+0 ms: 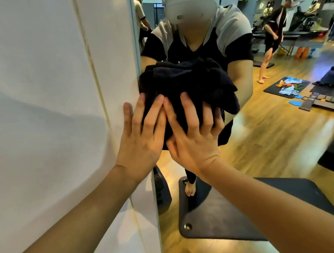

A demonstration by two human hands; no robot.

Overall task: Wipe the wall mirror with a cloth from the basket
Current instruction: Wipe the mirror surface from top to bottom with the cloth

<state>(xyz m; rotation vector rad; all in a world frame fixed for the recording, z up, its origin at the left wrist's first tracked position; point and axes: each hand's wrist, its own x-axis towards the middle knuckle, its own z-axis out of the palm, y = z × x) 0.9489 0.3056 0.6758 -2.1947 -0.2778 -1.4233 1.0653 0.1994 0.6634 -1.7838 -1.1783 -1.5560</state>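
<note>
A bunched black cloth (186, 84) is pressed flat against the wall mirror (267, 135), close to the mirror's left edge at chest height. My left hand (142, 137) lies on the cloth's lower left part, its little finger resting on the white wall beside the frame. My right hand (192, 134) covers the cloth's lower middle with fingers spread over it. Both hands touch each other. The basket is not in view.
A white panelled wall (46, 119) fills the left half. The mirror reflects me on a dark mat (224, 213), a wooden gym floor, other people, benches and scattered equipment behind me.
</note>
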